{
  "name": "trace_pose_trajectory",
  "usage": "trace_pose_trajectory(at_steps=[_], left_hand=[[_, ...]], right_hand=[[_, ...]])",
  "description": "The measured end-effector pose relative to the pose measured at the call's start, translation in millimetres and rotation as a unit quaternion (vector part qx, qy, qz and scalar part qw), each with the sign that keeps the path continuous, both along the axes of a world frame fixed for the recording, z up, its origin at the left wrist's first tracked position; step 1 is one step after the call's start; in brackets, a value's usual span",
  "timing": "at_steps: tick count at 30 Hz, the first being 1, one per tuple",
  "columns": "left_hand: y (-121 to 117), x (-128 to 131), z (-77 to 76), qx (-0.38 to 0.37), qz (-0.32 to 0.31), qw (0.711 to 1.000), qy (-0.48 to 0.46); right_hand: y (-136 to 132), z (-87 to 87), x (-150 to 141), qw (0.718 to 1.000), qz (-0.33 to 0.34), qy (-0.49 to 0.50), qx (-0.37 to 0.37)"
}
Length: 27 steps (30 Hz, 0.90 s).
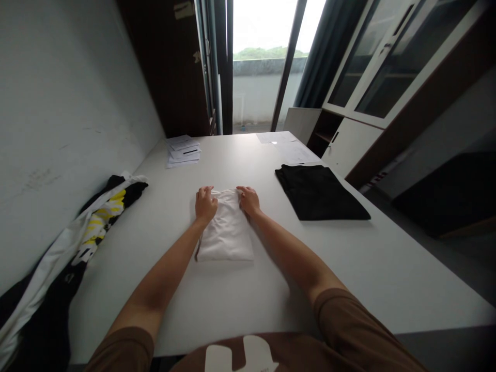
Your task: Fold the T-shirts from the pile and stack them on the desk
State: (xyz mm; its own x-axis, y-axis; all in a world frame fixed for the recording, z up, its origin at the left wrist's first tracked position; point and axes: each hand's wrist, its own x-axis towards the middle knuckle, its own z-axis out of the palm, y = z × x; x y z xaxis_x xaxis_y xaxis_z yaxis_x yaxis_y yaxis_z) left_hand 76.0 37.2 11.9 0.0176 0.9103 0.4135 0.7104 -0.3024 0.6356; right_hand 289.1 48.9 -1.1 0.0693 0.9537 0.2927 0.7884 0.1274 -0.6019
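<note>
A small folded white garment lies in the middle of the white table. My left hand rests on its far left corner, fingers curled over the fabric edge. My right hand presses on the far right corner in the same way. Both hands hold the garment's far edge against the table. A thin cord hangs from the garment's left side.
A folded black garment lies to the right. A heap of black, white and yellow clothes lies along the left wall. Papers sit at the far left, more sheets at the far right. A cabinet stands beyond the right edge.
</note>
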Motion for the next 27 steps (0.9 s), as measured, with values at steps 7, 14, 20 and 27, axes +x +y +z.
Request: trace_pose_trajectory(at_steps=[7, 14, 20, 27], left_hand=[[-13.9, 16.0, -17.0, -0.063, -0.153, 0.976, 0.143], [-4.6, 6.9, -32.5, -0.106, -0.116, 0.976, 0.151], [-3.5, 1.3, -27.2, -0.106, -0.059, 0.955, 0.271], [-47.4, -10.7, -17.3, -0.018, -0.155, 0.934, 0.322]], right_hand=[[-17.2, 8.9, -9.3, 0.990, 0.099, -0.062, 0.083], [-18.2, -11.0, -19.7, 0.976, 0.123, -0.175, -0.047], [-13.1, -12.2, -16.1, 0.962, 0.132, -0.222, -0.091], [-8.2, -11.6, -6.4, 0.960, 0.127, -0.234, -0.082]])
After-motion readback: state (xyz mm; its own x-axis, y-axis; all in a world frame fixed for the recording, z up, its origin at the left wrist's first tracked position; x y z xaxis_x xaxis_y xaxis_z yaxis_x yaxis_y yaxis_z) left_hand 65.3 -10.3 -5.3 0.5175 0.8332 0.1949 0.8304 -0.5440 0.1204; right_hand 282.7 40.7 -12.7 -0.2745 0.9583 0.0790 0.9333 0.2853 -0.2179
